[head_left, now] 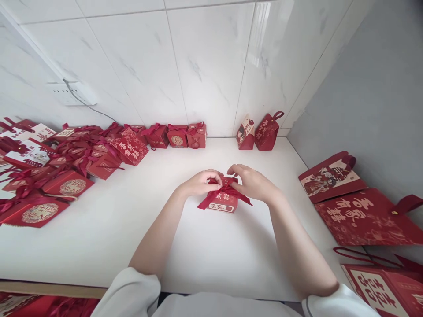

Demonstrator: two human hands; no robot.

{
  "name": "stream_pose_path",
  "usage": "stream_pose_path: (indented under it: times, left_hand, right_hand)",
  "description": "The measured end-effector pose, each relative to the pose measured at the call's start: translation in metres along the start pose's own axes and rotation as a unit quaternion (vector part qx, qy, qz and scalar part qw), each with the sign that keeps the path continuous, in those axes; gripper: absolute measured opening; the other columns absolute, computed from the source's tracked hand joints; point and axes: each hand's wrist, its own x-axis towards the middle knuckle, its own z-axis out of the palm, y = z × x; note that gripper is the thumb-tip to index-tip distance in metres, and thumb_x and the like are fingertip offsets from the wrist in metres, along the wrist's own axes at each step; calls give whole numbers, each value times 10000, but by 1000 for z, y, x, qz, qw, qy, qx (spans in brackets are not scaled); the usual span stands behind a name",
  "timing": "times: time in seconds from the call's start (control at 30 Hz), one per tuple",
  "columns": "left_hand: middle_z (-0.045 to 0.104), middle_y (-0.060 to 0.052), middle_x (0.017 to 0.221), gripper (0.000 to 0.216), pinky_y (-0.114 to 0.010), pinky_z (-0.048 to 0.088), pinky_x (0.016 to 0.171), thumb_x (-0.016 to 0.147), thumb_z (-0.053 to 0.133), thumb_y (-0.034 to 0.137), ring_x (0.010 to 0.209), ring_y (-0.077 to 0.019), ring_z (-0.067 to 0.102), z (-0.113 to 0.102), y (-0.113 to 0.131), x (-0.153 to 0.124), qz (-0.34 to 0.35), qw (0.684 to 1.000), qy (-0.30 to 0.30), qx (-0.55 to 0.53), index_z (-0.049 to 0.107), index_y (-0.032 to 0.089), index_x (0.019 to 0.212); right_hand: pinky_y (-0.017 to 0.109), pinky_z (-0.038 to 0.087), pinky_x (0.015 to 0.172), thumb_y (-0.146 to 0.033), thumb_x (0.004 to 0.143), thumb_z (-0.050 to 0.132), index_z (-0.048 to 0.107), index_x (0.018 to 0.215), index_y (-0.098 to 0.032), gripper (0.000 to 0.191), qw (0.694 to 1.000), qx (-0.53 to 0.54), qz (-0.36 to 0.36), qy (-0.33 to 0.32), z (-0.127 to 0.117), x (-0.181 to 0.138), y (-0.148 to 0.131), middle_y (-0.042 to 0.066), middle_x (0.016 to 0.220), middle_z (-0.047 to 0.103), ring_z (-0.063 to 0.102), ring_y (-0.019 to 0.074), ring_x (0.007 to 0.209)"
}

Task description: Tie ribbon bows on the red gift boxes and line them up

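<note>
A small red gift box [224,202] with pale Chinese lettering sits on the white tabletop in front of me. A dark red ribbon [206,200] is tied in a bow over its top, with its two tails spread left and right. My left hand [204,181] is at the left side of the bow, thumb and fingers pinched on the ribbon. From the right, my right hand [250,181] closes on the ribbon near the knot, its index finger raised and curved. My fingers partly cover the bow and the top of the box.
Many ribboned red boxes [72,185] crowd the left side, and a row [177,137] continues along the tiled wall. Two upright boxes [266,132] stand at the back right. Larger red boxes [370,215] lie against the grey right wall. A cable [86,105] hangs from a wall socket.
</note>
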Motion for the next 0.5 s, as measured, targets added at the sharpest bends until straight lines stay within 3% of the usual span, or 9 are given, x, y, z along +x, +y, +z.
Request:
stream_pose_path:
  times: [0.1, 0.17, 0.27, 0.37, 0.5]
  left_hand:
    - [586, -53, 1189, 201, -345, 479, 889, 818, 548, 368, 1060, -224, 581, -5, 0, -1, -7, 1000, -8, -10, 638, 197, 877]
    - [613, -47, 1129, 202, -358, 456, 920, 820, 549, 365, 1039, -218, 584, -8, 0, -2, -4, 1000, -5, -7, 634, 200, 901]
    - [606, -47, 1158, 150, -370, 414, 975, 785, 604, 334, 1112, -231, 550, -10, 0, -3, 11, 1000, -4, 12, 628, 199, 847]
    - [587, -61, 1197, 160, -383, 388, 1003, 780, 622, 350, 1194, -246, 506, -8, -2, -2, 15, 1000, 3, 23, 614, 192, 796]
    - [597, -72, 1177, 236, -396, 385, 1010, 799, 608, 413, 1171, -241, 528, -8, -6, 0, 14, 999, 39, 16, 589, 179, 772]
  right_hand:
    - [324, 451, 850, -233, 881, 542, 519, 1144, -249, 265, 996, 53, -64, 42, -14, -10, -18, 63, 1183, 572, 578, 221, 1038]
    - [320, 459, 811, -235, 920, 492, 537, 1104, -236, 189, 993, 40, -74, 80, -16, -16, -35, 69, 1096, 605, 599, 214, 968]
    - [278, 440, 610, -183, 914, 487, 555, 1021, -226, 134, 995, -15, -94, -17, -1, -21, -61, 38, 905, 655, 622, 183, 735]
    - [265, 373, 497, -64, 838, 514, 561, 976, -172, 181, 980, -141, -81, -116, 27, -20, -79, 46, 760, 662, 623, 195, 622]
    - [267, 358, 500, 58, 756, 486, 573, 902, -111, 240, 961, -245, -86, -98, 52, -15, -91, 83, 747, 652, 642, 214, 651]
